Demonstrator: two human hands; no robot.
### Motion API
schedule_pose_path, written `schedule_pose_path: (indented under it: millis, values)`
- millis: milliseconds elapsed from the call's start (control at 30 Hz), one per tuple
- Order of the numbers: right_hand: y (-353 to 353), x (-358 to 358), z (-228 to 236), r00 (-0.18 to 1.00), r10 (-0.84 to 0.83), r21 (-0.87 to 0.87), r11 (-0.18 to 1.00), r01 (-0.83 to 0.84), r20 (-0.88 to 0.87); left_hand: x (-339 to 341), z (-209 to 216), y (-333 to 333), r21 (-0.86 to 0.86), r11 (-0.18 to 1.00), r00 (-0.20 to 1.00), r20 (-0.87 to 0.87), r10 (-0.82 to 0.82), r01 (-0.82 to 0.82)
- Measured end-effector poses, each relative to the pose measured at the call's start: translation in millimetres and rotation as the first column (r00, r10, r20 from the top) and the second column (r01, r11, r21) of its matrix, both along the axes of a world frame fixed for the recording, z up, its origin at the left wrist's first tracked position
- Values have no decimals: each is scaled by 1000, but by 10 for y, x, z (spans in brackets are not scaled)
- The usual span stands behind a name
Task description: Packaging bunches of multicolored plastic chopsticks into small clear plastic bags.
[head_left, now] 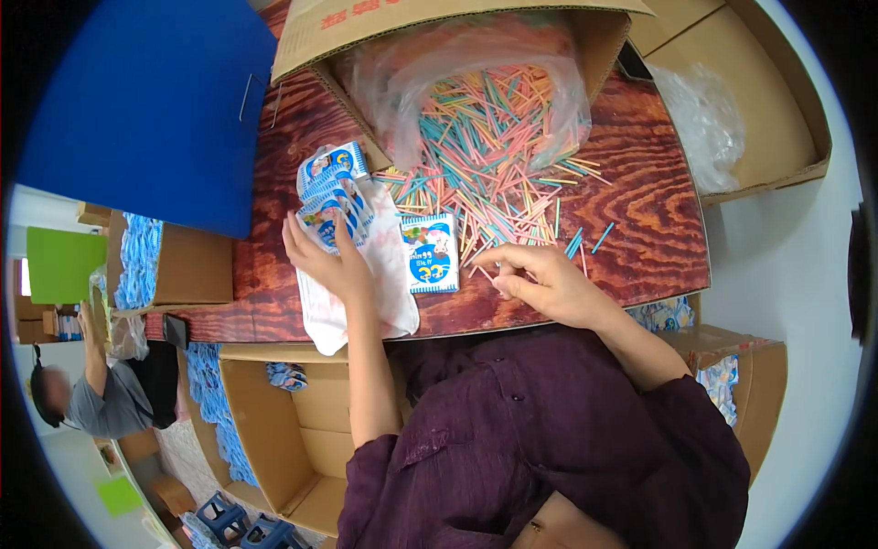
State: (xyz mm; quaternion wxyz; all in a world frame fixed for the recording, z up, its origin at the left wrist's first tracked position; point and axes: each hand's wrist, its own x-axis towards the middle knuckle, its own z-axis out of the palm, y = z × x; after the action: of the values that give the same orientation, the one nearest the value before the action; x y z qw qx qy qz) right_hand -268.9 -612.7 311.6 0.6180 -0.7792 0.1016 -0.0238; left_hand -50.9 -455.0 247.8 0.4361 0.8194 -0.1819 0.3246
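Observation:
My left hand (327, 265) is curled around the near end of a row of small blue-and-white packets (322, 220), thumb on one side and fingers on the other. Under them lies a white cloth (389, 306) with faint pink marks. One more blue-and-white packet (430, 253) lies flat on the table between my hands. Beside it, my right hand (544, 285) is closed in a pinch at the near edge of a heap of thin coloured sticks (498, 137). What sits between its fingertips is too small to make out.
The sticks spill from a plastic-lined cardboard box (320, 41) onto the red wood-grain table (640, 210). A blue panel (146, 101) stands at left. Open cartons (265, 430) with packets sit below the table edge; another carton (777, 110) is at right. A person (114, 398) works at far left.

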Motion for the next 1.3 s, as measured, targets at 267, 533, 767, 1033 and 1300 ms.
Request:
schedule_pose_path:
  millis: [267, 533, 767, 1033, 1300]
  values:
    - [40, 65, -111, 1000, 1, 86, 996, -2, 11, -732, 59, 45, 353, 750, 825, -331, -459, 559]
    - [36, 223, -249, 999, -32, 98, 995, 29, 34, -766, -46, 75, 330, 809, 873, -229, -432, 487]
    - [42, 585, -437, 991, -128, 280, 951, 134, -37, -942, 263, 61, 332, 763, 819, -56, -571, 555]
    - [207, 548, -427, 962, -235, 433, 888, 154, 139, -1054, 141, 217, -366, 819, 604, -554, -573, 442]
    - [96, 465, -452, 964, -233, 336, 925, 179, 128, -960, 107, 163, -118, 797, 658, -500, -564, 593]
